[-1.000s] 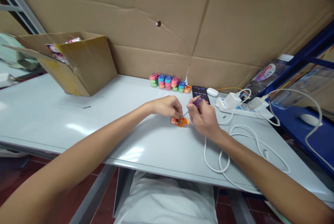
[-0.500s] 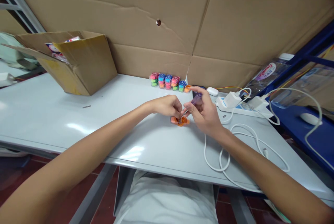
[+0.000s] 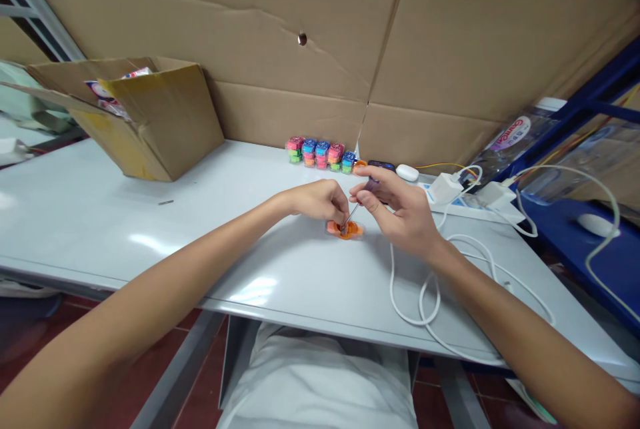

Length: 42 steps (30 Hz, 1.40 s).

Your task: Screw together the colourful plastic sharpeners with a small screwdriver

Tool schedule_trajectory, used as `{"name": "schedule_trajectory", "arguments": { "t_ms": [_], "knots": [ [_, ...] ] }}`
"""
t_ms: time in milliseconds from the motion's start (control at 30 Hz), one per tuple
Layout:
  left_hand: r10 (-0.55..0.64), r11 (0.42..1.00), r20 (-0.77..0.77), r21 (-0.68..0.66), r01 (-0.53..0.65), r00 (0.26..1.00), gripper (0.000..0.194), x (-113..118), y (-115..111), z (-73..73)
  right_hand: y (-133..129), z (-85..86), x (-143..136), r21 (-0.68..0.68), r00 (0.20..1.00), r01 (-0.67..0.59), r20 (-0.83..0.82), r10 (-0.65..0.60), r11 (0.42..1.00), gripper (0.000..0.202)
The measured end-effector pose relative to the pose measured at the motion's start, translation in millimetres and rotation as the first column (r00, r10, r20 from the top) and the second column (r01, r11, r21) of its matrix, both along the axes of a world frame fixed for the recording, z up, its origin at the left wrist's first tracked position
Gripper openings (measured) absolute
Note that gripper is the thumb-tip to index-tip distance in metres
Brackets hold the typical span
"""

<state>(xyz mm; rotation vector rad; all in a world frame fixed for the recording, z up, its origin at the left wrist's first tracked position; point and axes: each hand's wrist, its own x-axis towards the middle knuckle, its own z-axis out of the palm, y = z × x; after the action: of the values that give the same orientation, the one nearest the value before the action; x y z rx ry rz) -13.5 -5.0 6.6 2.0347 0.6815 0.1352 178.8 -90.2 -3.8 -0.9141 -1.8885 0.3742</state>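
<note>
A small orange plastic piece with clear parts [image 3: 355, 230] lies on the table in front of me. My left hand [image 3: 321, 200] is closed at its upper left edge, fingertips pinched together and bent down onto it; what they pinch is hidden. From the right, my right hand [image 3: 403, 208] grips a screwdriver [image 3: 353, 212] by its purple handle between thumb and fingers. The thin metal shaft slants down to the left, its tip at the middle of the orange piece, close beside the left fingertips.
A row of several small coloured plastic pieces [image 3: 323, 153] stands by the cardboard wall. An open cardboard box [image 3: 185, 122] sits at the left, near a thin dark strip [image 3: 166, 202]. On the right are a power strip [image 3: 480, 211], a white cable [image 3: 430, 322], a white case [image 3: 407, 172] and a bottle [image 3: 515, 132].
My right hand has shifted slightly and its fingers have rolled round the screwdriver handle, so less of the handle shows. My left hand and the orange piece stay nearly in place.
</note>
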Motion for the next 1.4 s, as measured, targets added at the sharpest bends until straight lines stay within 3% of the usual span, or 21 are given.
{"name": "schedule_trajectory", "arguments": {
  "t_ms": [133,333,433,500,700,900,1000,1067,1133,1300,1400],
  "knots": [
    [0.014,1.0,0.005,0.021,-0.015,1.0,0.016,-1,1,-0.3,3,3.4,-1,0.14,0.992,0.123,0.012,-0.126,0.982,0.024],
    [-0.026,0.997,0.083,-0.068,0.032,0.996,0.011,-2,7,-8.6,-5,36.5,-3,0.146,0.944,-0.123,0.323,0.07,0.982,0.033],
    [-0.026,0.997,0.111,-0.076,0.035,0.993,0.013,-2,10,-12.3,-1,51.8,-9,0.168,0.901,-0.152,0.43,0.066,0.974,0.019],
    [-0.018,0.997,0.126,-0.078,0.028,0.992,0.013,-1,10,-12.0,3,60.8,-16,0.141,0.859,-0.118,0.512,0.03,0.983,0.012],
    [-0.01,0.994,0.148,-0.11,0.027,0.989,0.008,1,3,-5.7,2,81.7,-30,-0.114,0.698,-0.011,0.711,0.089,0.993,0.027],
    [-0.003,0.994,0.139,-0.107,0.019,0.99,0.006,-2,9,-12.7,-3,85.8,-22,-0.21,0.645,0.014,0.749,0.151,0.978,0.013],
    [-0.019,0.995,0.126,-0.095,0.031,0.992,0.009,-2,11,-15.1,-2,83.7,-31,-0.117,0.623,0.096,0.782,0.032,0.988,0.016],
    [-0.022,0.996,0.122,-0.084,0.032,0.992,0.01,-2,10,-14.1,-4,83.7,-39,-0.052,0.56,0.234,0.824,-0.09,0.971,0.02],
    [-0.022,0.997,0.125,-0.074,0.031,0.992,0.01,-1,8,-12.0,-8,85.4,-43,-0.039,0.502,0.31,0.855,-0.128,0.95,0.019],
    [-0.01,0.997,0.133,-0.068,0.019,0.991,0.005,-2,5,-11.1,-14,88.0,-35,-0.186,0.565,0.095,0.819,0.101,0.978,0.016],
    [-0.007,0.998,0.121,-0.062,0.015,0.993,0.007,-2,7,-13.4,-11,84.1,-38,-0.113,0.521,0.173,0.853,0.006,0.979,0.017]
  ]
}}
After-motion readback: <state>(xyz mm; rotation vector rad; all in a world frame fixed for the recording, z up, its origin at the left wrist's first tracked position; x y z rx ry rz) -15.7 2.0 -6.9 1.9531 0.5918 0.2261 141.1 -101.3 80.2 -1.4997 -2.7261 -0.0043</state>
